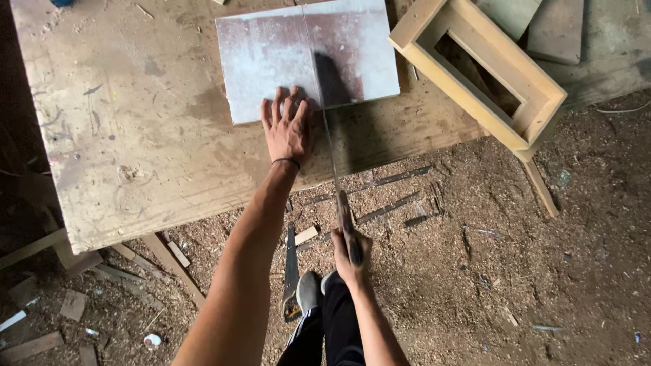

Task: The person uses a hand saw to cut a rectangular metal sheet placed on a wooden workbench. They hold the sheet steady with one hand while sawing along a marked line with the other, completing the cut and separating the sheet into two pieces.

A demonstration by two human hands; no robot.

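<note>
A flat reddish-white board (271,54) lies on the worn wooden workbench (135,122), with a thin cut line running down its middle. My left hand (287,127) presses flat on the board's near edge, fingers spread, just left of the cut. My right hand (350,254) grips the handle of a hand saw (333,163), held below the bench edge. The saw's thin blade runs up from the handle into the board's near edge at the cut line.
An open rectangular wooden frame (475,68) sits tilted at the bench's right corner. A second saw (291,271) lies on the sawdust-covered ground (475,271) by my grey shoe (308,290). Wood scraps and offcuts (74,305) are scattered at lower left under the bench.
</note>
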